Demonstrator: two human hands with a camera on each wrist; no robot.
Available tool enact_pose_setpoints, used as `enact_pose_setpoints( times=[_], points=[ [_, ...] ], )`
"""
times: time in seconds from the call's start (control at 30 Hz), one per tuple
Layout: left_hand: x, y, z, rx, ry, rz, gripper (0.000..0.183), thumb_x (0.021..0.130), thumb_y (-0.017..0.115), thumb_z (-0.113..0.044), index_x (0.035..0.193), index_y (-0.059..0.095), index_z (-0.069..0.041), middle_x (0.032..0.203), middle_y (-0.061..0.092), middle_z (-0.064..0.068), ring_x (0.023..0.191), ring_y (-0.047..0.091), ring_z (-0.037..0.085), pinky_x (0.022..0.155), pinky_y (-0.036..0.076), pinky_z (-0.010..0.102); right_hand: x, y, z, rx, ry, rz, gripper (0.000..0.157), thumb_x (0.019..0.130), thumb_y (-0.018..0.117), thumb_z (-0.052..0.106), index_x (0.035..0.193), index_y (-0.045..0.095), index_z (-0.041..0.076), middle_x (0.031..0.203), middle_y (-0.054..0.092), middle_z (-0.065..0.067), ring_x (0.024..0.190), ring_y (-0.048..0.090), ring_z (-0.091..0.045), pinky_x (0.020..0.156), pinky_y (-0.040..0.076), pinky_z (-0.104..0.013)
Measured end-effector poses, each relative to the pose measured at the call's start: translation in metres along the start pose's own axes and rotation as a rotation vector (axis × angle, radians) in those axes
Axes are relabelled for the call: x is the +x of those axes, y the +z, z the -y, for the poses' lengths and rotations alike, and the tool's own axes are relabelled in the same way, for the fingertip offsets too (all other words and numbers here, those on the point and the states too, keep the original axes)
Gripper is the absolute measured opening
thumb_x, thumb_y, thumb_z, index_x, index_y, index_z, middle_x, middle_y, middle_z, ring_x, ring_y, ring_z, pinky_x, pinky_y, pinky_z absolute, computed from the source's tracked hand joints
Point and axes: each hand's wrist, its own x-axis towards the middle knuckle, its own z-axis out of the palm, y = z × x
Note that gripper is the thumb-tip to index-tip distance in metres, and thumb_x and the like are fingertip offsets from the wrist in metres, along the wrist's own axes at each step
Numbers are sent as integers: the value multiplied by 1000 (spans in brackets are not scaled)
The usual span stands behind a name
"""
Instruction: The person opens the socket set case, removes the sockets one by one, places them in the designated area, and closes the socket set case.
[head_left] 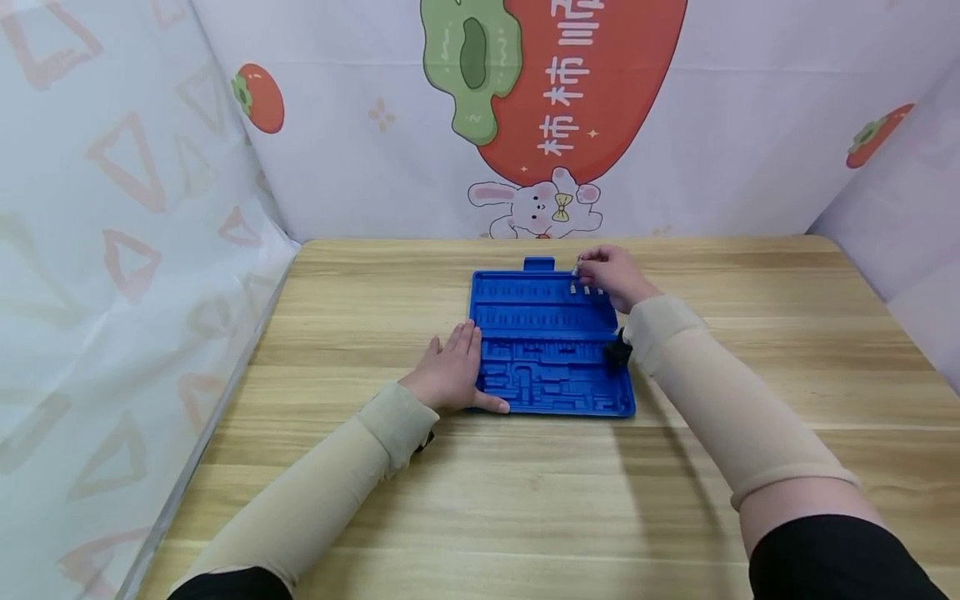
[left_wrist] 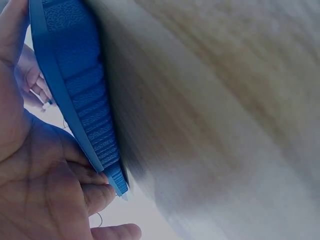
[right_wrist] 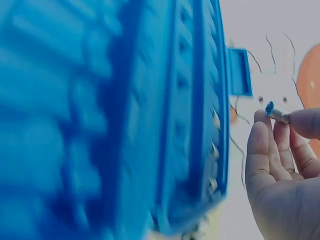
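Observation:
An open blue plastic tool case [head_left: 551, 333] lies flat, its moulded slots facing up. My left hand [head_left: 448, 369] rests along its left edge, fingers stretched out and thumb on the front corner. In the left wrist view the fingers touch the case's ribbed side wall [left_wrist: 82, 95]. Above the far right corner of the case, my right hand [head_left: 613, 277] pinches a small silver socket [right_wrist: 276, 113] between thumb and fingers, its hollow end pointing outward. Just below that hand, a few small metal sockets [head_left: 587, 290] sit in the far row of slots.
The case stands on a wood-grain table [head_left: 525, 500]. Its latch tab [head_left: 538, 264] sticks out toward the back. A printed white cloth [head_left: 360, 167] hangs behind the table's far edge, and another patterned sheet [head_left: 90, 292] covers the left side.

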Motion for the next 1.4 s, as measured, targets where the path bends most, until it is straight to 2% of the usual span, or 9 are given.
enact_pose_setpoints(
  times=[0.27,0.47,0.63,0.8,1.03,1.2,1.4],
  points=[
    [-1,1,1,-13,-1,2,130,81,64,-80,164,6,1,172,-2,17,157,-4,31,123,7,58,-5,-26,-4,17,-22,-41,30,109,52,12,131,50,-7,124,53,-12,105,57,-18,103,49,-37],
    [-1,1,1,-26,-7,3,130,81,65,-80,164,6,0,172,-2,17,158,-5,31,123,6,58,-8,-45,-9,-7,-32,-49,29,108,52,14,131,52,-5,123,54,-10,103,59,-14,102,50,-33],
    [-1,1,1,-28,-10,5,130,81,65,-80,164,6,0,172,-3,17,158,-5,31,123,6,58,-13,-56,-12,-48,-24,-44,27,109,52,15,130,53,-3,122,56,-8,108,58,-17,97,52,-28],
    [-1,0,0,-29,-12,3,130,81,66,-80,164,7,0,172,-3,17,158,-5,31,123,6,58,-16,-63,-15,-50,-24,-48,28,109,52,14,130,52,-5,119,56,-6,104,58,-12,88,52,-23],
    [0,0,-1,-19,-1,7,130,82,64,-80,164,6,0,172,-3,17,157,-5,31,123,6,58,-18,-78,-25,-58,-20,-29,30,110,50,16,133,51,-2,126,53,-8,109,56,-15,97,51,-27],
    [0,0,0,-12,4,5,130,82,63,-81,164,5,1,172,-3,18,157,-4,32,123,6,58,-18,-89,-34,-59,-4,-36,35,110,50,19,137,49,-4,122,54,-4,102,58,-9,94,51,-23],
    [0,-1,0,-17,9,4,130,82,64,-80,164,5,1,172,-2,18,158,-3,33,123,7,58,-22,-100,-42,-54,41,-51,45,110,50,18,145,43,-9,120,54,-5,100,58,-8,89,52,-20]
  ],
)
